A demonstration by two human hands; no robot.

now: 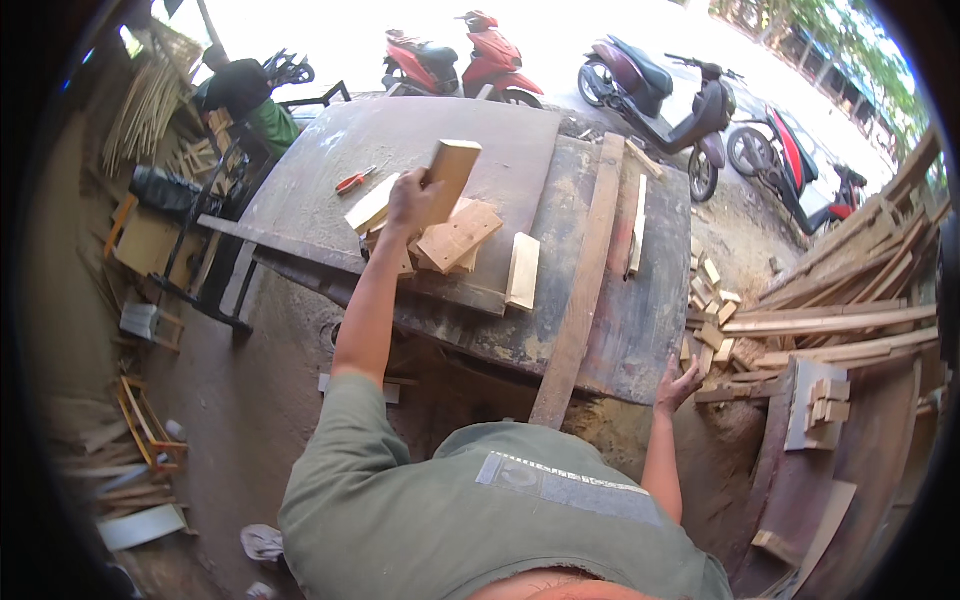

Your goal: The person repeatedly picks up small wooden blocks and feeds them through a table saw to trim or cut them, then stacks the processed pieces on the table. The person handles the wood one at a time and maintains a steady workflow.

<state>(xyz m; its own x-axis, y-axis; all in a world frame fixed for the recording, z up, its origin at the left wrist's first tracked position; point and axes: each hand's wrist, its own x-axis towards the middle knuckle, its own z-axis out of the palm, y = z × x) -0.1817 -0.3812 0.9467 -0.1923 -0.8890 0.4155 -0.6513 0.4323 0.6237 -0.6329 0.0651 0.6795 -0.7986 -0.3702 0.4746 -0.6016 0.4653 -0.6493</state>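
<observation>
Clamping a tan rectangular wooden block [453, 184] in the left hand [409, 203], jutting rightward, upper centre; splaying the right hand [677, 387], lower right!

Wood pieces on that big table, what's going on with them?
A person's left hand is holding a wooden block at a small pile of wood pieces on the worktable. Their right hand is open and holds nothing, near the table's front right corner. A pale block lies just right of the pile, and a red-handled tool lies to its left.
</observation>
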